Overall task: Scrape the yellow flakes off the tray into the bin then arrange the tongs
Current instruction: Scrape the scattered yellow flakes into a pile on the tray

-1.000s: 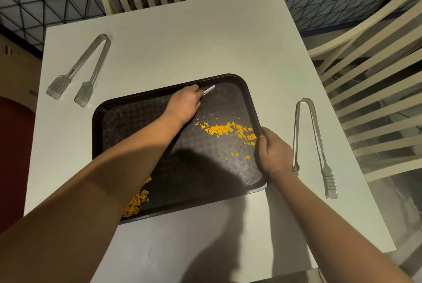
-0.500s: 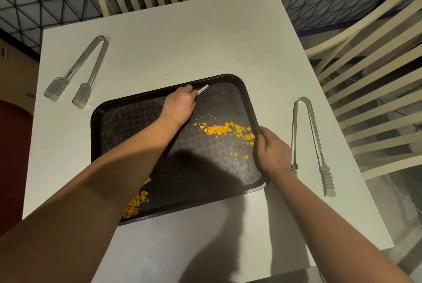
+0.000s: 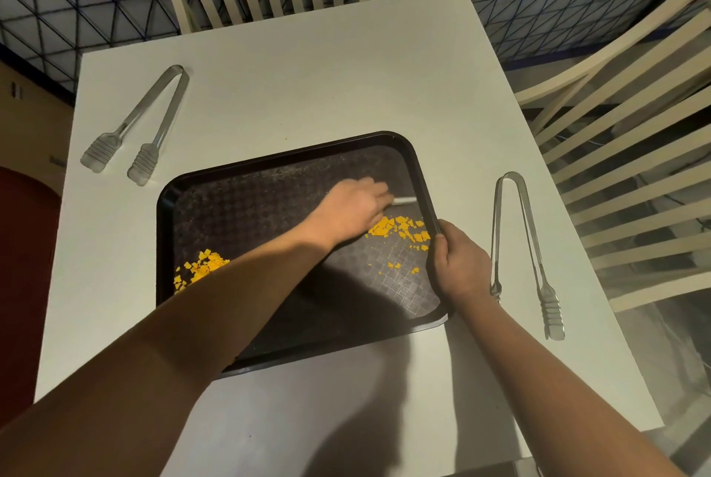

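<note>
Scraping step: my left hand (image 3: 352, 209) grips a scraper (image 3: 404, 200) just above the flakes (image 3: 402, 229) near the tray (image 3: 292, 159) right rim; right hand (image 3: 459, 265) clamps that rim. Next: sweep flakes w/ scraper toward bin, not in view. Tongs (image 3: 527, 245) untouched on counter (image 3: 327, 84).

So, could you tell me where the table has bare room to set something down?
Bare table lies beyond the tray, between the left tongs and right tongs, and along the near edge. The tray itself is crowded with both hands and flakes.
</note>
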Action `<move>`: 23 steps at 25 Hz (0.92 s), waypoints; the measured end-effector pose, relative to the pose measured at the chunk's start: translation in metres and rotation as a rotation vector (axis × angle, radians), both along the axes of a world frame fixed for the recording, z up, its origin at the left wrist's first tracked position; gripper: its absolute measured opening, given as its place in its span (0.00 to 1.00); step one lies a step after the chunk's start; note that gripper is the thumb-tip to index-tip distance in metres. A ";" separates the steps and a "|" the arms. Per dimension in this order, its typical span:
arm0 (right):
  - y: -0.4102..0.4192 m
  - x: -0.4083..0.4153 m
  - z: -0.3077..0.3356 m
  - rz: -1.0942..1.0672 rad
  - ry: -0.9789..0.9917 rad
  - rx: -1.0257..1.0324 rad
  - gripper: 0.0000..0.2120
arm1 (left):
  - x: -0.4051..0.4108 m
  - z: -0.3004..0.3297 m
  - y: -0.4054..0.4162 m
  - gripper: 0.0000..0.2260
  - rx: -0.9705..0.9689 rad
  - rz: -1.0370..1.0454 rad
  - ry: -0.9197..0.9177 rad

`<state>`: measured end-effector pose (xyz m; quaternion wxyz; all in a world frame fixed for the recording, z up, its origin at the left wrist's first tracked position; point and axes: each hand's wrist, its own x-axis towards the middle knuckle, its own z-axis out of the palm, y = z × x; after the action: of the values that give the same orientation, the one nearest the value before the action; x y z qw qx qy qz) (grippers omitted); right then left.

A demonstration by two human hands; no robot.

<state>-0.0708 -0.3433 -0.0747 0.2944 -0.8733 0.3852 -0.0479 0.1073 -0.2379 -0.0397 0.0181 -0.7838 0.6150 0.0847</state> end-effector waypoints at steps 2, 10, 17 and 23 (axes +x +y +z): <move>0.000 0.000 -0.001 0.003 0.000 0.004 0.17 | 0.009 0.004 -0.007 0.14 -0.038 0.222 0.009; -0.001 -0.001 0.001 0.016 -0.012 0.007 0.20 | 0.001 -0.002 -0.012 0.14 0.103 -0.028 0.005; -0.001 0.000 0.005 0.015 -0.014 0.039 0.21 | -0.003 0.007 -0.014 0.14 0.082 0.177 -0.013; -0.001 -0.002 0.005 0.022 -0.018 0.037 0.21 | -0.014 0.002 -0.013 0.14 0.113 -0.020 -0.024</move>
<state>-0.0729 -0.3447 -0.0695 0.3145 -0.8715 0.3736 -0.0451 0.0934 -0.2508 -0.0379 0.0707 -0.7763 0.6167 0.1096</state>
